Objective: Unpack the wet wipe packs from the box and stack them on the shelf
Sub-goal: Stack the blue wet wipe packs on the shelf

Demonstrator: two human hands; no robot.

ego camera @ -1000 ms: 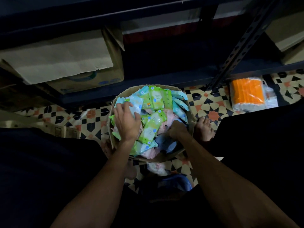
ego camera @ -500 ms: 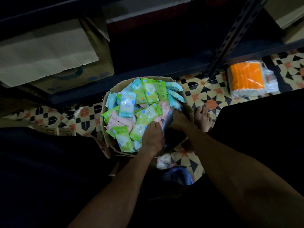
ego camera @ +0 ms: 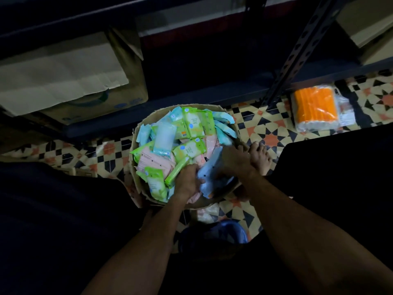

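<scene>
Two hands, left hand and right hand, clasp pale blue wipe packs inside the torn cardboard box; next, lifting toward the dark metal shelf.

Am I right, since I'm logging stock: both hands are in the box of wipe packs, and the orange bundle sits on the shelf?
Not quite. The head view shows the orange bundle on the tiled floor, beside the shelf, not on it. Both the left hand and right hand are in the box of wipe packs.

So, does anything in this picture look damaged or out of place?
Yes. The box has a torn, ragged rim, and the packs inside lie jumbled at all angles. An orange bundle lies on the floor.
</scene>
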